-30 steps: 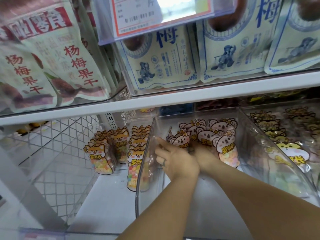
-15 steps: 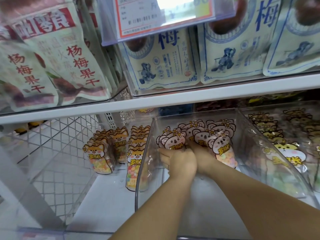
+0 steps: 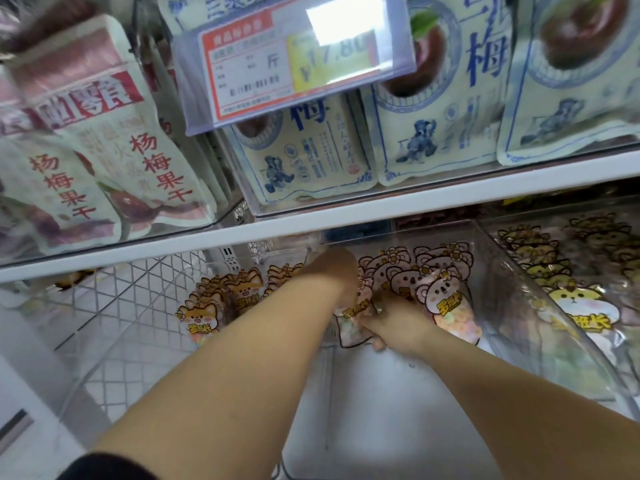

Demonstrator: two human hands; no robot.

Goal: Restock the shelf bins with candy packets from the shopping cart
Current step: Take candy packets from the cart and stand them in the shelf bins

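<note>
Pink koala candy packets [image 3: 445, 299] stand in rows at the back of a clear plastic bin [image 3: 530, 306] on the lower shelf. My right hand [image 3: 394, 323] is inside the bin, its fingers curled round the bottom of one koala packet [image 3: 351, 325] at the front left of the rows. My left hand [image 3: 334, 271] reaches further back, over the left end of the rows near the bin's left wall. It is blurred and its fingers are hidden.
Orange fox packets [image 3: 201, 317] fill the bin to the left, yellow hamster packets [image 3: 581, 306] the bin to the right. The white upper shelf edge [image 3: 381, 211] hangs close above, with plum snack bags [image 3: 301, 161] and a price tag [image 3: 294, 60]. Wire mesh [image 3: 114, 306] lies left.
My left hand has moved from the front of the koala rows toward the back of the bin. My right hand has come forward and left with a packet in its grip. The view has dipped closer.
</note>
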